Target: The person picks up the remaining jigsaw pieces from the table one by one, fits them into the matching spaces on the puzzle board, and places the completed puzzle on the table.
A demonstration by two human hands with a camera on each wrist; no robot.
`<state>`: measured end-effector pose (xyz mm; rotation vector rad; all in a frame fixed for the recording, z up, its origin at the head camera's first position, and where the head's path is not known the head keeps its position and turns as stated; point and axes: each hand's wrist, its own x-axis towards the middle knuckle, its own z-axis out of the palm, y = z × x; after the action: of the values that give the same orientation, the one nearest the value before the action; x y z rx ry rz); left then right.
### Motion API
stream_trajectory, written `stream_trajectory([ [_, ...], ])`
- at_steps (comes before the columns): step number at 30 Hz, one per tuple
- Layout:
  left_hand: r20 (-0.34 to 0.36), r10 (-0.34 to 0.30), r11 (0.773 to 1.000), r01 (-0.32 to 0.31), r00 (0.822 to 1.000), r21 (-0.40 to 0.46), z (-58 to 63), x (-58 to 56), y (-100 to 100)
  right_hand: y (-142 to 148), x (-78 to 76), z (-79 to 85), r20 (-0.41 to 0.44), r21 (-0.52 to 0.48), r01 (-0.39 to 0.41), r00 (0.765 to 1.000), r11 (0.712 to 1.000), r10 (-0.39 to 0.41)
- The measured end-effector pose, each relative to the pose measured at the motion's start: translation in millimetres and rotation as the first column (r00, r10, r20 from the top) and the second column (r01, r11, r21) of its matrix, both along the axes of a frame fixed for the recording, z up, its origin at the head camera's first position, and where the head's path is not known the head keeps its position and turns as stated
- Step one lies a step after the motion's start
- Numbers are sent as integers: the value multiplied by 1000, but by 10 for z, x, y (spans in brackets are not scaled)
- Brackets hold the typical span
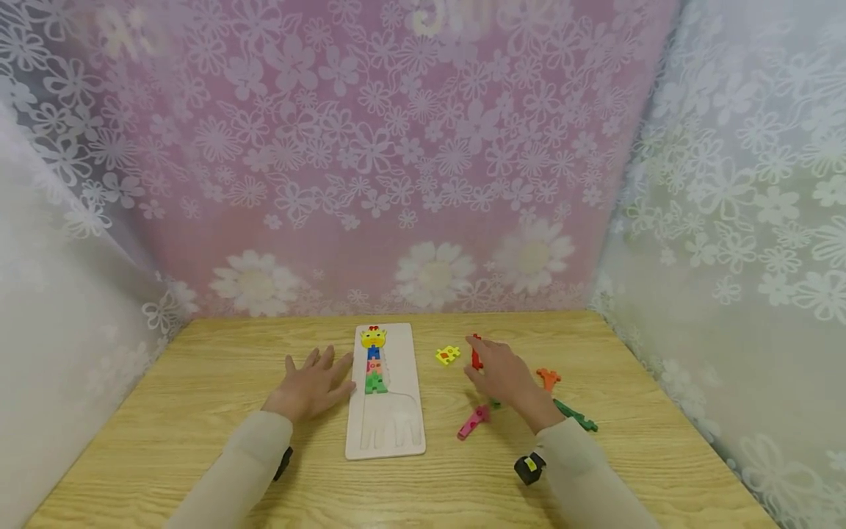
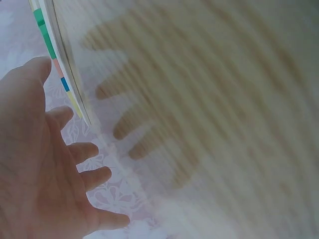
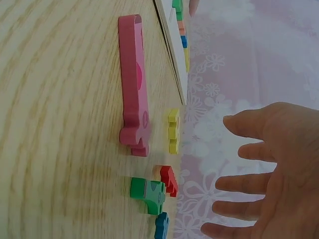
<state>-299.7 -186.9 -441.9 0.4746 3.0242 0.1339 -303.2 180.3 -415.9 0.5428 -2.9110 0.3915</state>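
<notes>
A white puzzle board lies on the table with a recessed giraffe outline. A yellow giraffe head and blue, pink-orange and green neck pieces fill its upper part; the body and leg recess shows bare. Beside its left edge my left hand spreads its fingers, holding nothing. My right hand hovers over the loose pieces with extended fingers and an empty palm in the right wrist view. Its fingers overlap a red piece in the head view. To its left lies a yellow piece; nearer me, a pink piece.
Right of my right hand lie an orange piece and a long dark green piece. A green piece and a blue piece show in the right wrist view. Floral curtains enclose the wooden table's back and sides.
</notes>
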Motion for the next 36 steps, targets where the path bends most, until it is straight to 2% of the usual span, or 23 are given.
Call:
stream_trajectory([
  [8, 34, -10, 1000, 9, 999, 15, -12, -40, 44, 132, -205, -60, 69, -25, -15, 997, 1000, 17],
  [12, 37, -9, 1000, 9, 999, 16, -11, -51, 52, 263, -317, -81, 69, -53, -105, 992, 993, 108],
  [16, 48, -10, 1000, 9, 999, 15, -6, -35, 46, 368, -393, -72, 146, -116, -168, 972, 979, 184],
  [20, 55, -12, 1000, 12, 998, 13, 6, -30, 45, 425, -494, -108, 224, -144, -150, 958, 978, 180],
  [28, 78, -5, 1000, 4, 997, 7, -53, -90, 9, 490, -689, -209, 278, -129, -125, 948, 984, 157],
  [31, 92, -3, 1000, 2, 996, 16, -64, -102, 16, 506, -732, -221, 289, -113, -122, 945, 986, 150],
  [36, 97, 4, 1000, -6, 995, 19, -55, -98, 24, 494, -792, -232, 262, -76, -178, 946, 981, 192],
])
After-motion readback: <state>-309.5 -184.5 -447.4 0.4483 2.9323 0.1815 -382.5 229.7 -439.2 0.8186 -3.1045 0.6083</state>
